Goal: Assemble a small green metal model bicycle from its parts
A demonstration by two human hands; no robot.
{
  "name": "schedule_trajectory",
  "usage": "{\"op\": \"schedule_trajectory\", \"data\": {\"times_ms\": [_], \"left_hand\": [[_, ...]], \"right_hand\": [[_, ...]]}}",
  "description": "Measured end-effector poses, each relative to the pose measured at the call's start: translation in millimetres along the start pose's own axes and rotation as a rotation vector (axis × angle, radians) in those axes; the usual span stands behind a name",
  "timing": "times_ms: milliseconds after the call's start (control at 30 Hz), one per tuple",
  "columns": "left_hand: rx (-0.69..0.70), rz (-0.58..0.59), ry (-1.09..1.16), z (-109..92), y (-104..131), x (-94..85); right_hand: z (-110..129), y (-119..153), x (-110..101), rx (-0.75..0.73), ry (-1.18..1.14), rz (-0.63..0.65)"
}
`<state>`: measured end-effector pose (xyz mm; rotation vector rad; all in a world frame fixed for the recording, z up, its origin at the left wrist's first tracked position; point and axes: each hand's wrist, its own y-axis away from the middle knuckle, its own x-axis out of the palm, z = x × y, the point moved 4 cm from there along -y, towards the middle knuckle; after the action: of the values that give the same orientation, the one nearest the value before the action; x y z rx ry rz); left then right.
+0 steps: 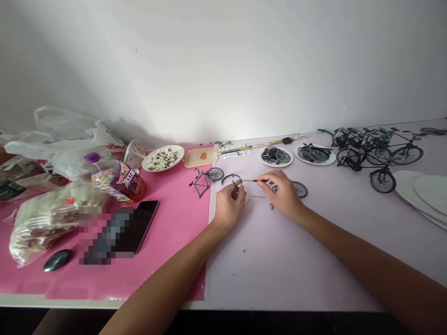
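Observation:
My left hand (228,204) pinches a small dark bicycle part whose curved green mudguard (227,177) sticks out beyond the fingers. How the rest of that part looks is hidden by the fingers. In my right hand (282,191) is a thin screwdriver (249,180), its tip pointing left and meeting the part at my left fingertips. A toy bicycle frame (200,182) with one wheel (215,174) lies just left of my hands. Partly behind my right hand lies a loose wheel (301,189). Beneath my hands are a thin metal rod (259,197) and a small metal piece (271,206).
Plates of black parts (275,157) and pale pieces (163,158) stand along the wall. Several toy bicycles (380,153) and stacked white plates (415,195) are at the right. A drink bottle (117,179), plastic bags (70,144), a phone (145,223) and a mouse (57,260) occupy the left.

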<state>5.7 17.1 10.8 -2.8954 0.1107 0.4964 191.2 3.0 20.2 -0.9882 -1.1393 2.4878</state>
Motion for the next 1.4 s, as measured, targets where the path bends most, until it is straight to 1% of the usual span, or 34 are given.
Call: {"op": "schedule_trajectory", "data": {"times_ms": [333,567,800,900,1033,1200,1300,1400], "left_hand": [[0.009,0.001,0.003,3,-1,-0.7],[0.045,-0.003,-0.034,5,-1,-1.4],[0.155,0.004,-0.13,5,-1,-1.9],[0.178,0.034,-0.169,4,-1,-0.4],[0.219,0.087,-0.165,2,0,2.2],[0.276,0.122,-0.14,2,0,4.9],[0.278,0.135,-0.118,4,1,7.1],[0.281,0.143,-0.098,5,2,8.7]], "right_hand": [[2,0,0,0.013,0.0,-0.01],[5,-1,-2,-0.04,-0.003,-0.034],[5,-1,-2,-0.025,-0.017,-0.05],[2,0,-2,0.014,-0.025,-0.055],[-5,1,-2,0.117,-0.011,-0.053],[-6,1,-3,0.215,-0.047,-0.007],[-3,0,-4,0.242,-0.064,0.013],[0,0,-4,0.228,-0.038,0.048]]}}
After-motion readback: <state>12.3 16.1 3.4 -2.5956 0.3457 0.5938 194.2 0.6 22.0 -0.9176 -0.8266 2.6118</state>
